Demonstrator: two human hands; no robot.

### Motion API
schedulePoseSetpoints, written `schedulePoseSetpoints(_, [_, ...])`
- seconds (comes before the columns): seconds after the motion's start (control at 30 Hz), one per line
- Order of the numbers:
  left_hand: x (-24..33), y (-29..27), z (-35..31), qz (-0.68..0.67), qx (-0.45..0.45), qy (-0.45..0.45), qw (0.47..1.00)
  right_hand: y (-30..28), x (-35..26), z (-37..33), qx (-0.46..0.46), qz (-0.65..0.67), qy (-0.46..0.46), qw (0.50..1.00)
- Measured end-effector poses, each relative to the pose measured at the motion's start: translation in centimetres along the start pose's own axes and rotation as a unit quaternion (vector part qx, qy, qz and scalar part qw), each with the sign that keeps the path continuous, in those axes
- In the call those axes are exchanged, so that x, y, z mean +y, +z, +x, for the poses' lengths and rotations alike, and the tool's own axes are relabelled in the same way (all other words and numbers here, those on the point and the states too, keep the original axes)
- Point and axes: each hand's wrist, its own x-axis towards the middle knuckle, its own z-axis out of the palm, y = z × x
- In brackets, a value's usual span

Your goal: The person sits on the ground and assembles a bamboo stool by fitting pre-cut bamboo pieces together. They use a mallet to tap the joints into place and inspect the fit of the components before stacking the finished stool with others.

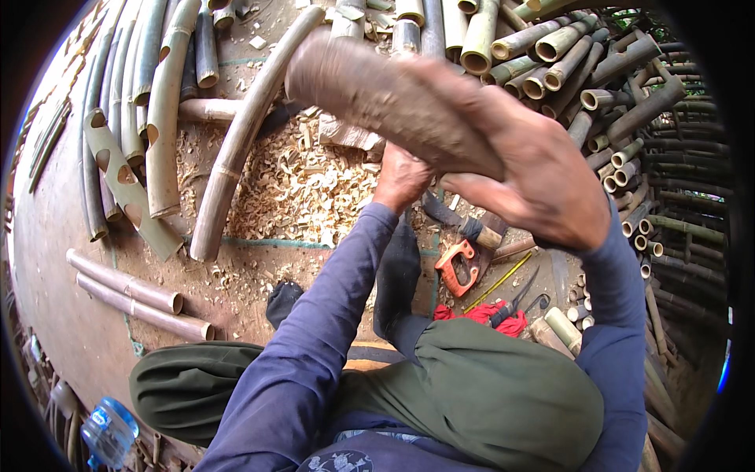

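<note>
My right hand, raised over the work, is wrapped round one end of a thick, rough wooden club. Motion blurs the club's far end. Below it my left hand is closed, fingers partly covered by the club, so what it grips is hidden. Just past that hand lies a pale wood block. A dark, blade-like piece shows between the club and a long curved bamboo pole. That pole rests across another bamboo piece.
Wood shavings cover the ground ahead. An orange-handled saw, a yellow measuring stick, a knife and red cloth lie by my right knee. Bamboo with cut holes lies left; bamboo tubes are stacked right.
</note>
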Motion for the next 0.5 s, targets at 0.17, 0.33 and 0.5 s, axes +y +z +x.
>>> schedulePoseSetpoints(0.17, [2.6,1.1,1.6,-0.094,0.046,-0.017,0.994,1.3,1.0,-2.8,-0.082,0.039,0.165,0.982])
schedulePoseSetpoints(0.33, [-0.2,-2.0,2.9,-0.421,0.308,-0.199,0.830,1.2,2.4,-3.9,0.036,0.157,0.082,0.984])
schedulePoseSetpoints(0.5, [-0.7,-1.2,3.0,-0.458,0.317,-0.174,0.812,0.9,2.1,-2.5,0.076,0.149,0.009,0.986])
